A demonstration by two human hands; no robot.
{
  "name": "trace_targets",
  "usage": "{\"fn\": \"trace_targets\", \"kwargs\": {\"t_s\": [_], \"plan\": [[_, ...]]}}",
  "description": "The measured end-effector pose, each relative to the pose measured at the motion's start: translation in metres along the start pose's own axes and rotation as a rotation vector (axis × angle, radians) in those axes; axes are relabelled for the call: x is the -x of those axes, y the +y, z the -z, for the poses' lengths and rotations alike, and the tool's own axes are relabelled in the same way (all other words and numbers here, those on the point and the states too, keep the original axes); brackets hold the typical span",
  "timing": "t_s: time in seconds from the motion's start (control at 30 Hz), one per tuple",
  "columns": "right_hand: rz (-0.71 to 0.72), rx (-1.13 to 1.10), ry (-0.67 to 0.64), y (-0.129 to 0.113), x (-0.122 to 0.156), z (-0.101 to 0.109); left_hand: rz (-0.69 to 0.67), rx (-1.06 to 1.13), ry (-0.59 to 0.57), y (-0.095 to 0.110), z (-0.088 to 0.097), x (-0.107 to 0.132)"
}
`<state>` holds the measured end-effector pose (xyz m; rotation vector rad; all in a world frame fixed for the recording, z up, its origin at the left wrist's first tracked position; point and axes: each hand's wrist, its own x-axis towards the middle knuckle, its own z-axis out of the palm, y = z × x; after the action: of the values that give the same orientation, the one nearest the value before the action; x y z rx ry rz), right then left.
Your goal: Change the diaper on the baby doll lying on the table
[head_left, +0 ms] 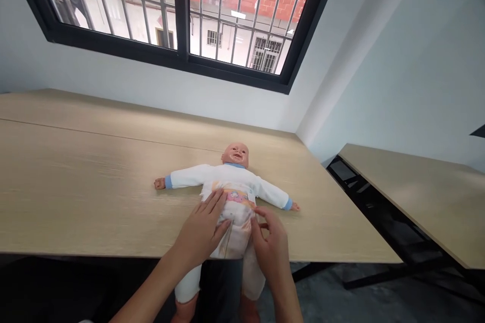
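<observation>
A baby doll [231, 179] in a white top with blue cuffs lies on its back on the light wooden table [94, 186], arms spread, legs hanging over the near edge. It wears a diaper [237, 214] with a coloured waistband. My left hand [202, 229] lies flat on the diaper's left side, fingers stretched out. My right hand [269, 245] rests at the diaper's right side, with fingertips curled and pinching at its edge or tab.
A barred window [178, 10] with a black frame is in the wall behind the table. A second wooden table [417, 197] stands to the right, across a gap with dark floor and black table legs [364, 197].
</observation>
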<state>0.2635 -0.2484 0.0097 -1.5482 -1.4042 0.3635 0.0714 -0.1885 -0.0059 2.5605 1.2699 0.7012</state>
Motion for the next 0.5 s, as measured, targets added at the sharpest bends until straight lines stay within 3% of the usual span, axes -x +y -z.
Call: {"fn": "trace_targets", "kwargs": {"t_s": [0.07, 0.2, 0.27, 0.37, 0.5], "plan": [[0.027, 0.072, 0.042, 0.001, -0.011, -0.005, -0.011, -0.009, 0.023, 0.000, -0.002, -0.001], [0.122, 0.167, -0.278, -0.006, -0.025, -0.015, 0.017, 0.008, 0.036, 0.002, -0.002, -0.003], [0.126, 0.133, -0.343, -0.012, -0.023, -0.010, 0.028, 0.052, 0.026, 0.004, 0.002, 0.000], [0.018, -0.005, -0.173, -0.017, -0.003, 0.009, 0.055, 0.208, 0.031, 0.005, 0.016, 0.013], [-0.240, -0.158, -0.037, -0.014, 0.038, 0.023, 0.293, 0.390, 0.139, 0.012, 0.034, 0.045]]}}
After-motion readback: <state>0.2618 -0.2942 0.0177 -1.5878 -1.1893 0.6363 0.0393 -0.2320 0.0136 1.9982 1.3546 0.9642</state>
